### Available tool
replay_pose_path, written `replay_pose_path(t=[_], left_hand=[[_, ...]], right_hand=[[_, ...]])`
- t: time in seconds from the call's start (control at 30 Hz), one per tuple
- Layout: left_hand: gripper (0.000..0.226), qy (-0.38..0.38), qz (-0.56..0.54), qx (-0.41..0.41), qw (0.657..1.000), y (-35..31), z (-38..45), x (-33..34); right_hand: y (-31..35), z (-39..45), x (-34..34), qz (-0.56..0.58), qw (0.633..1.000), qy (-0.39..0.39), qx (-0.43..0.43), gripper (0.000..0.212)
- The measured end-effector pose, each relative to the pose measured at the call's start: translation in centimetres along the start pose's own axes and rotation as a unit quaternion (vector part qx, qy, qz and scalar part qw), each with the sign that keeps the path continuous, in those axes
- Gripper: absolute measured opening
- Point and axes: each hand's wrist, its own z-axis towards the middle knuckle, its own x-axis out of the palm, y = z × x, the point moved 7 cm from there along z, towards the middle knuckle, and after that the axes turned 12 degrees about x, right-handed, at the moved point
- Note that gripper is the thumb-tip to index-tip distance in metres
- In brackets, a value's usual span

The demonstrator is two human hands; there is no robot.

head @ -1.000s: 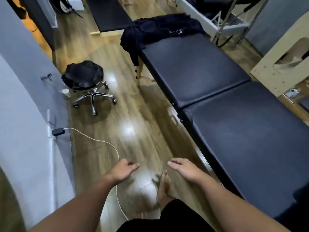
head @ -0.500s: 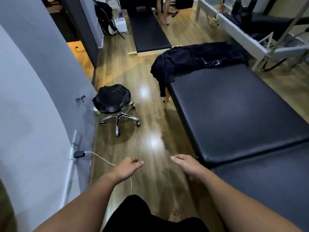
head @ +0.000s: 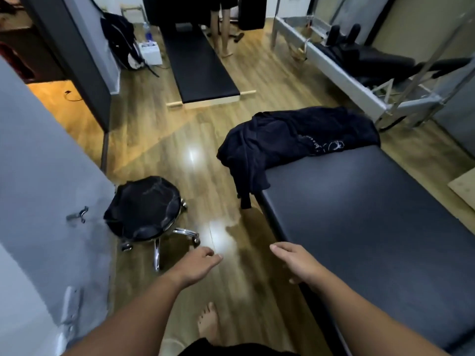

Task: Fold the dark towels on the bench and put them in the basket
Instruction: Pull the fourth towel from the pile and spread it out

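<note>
- Compared with the earlier frame, more of the far end of the room is shown, and the pile of dark towels is seen lower and nearer in the view.
- The stool on wheels is now seen closer to the left hand than before.
- A bare foot is now visible on the wooden floor between the two forearms.
- Both hands are held out in front of the body as before, at about the same height, and nothing is gripped by either.
- The fingers of the left hand are loosely curled and slightly apart, over the floor.
- The fingers of the right hand are relaxed and slightly apart, just beside the near left edge of the desk.
- The dark towels are heaped unfolded on the far end of the desk, with one part hanging over its left corner.
- The towels lie well apart from both sets of fingers, ahead of them and slightly to the right.
- A second person's legs are seen at the far end of the room.
</note>
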Motion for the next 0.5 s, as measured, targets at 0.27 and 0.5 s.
replay_pose_path(t=[0.27, 0.5], left_hand=[[0.076, 0.041, 0.030, 0.055, 0.997, -7.4, 15.1, -9.2], [0.039, 0.014, 0.070, 0.105, 0.992, -15.5, 26.8, -11.9]], right_hand=[[9.1, 7.6, -7.5, 0.070, 0.990, -0.124, -0.002, 0.066], [15.6, 14.9, -17.5, 0.000, 0.979, -0.202, -0.024, 0.058]])
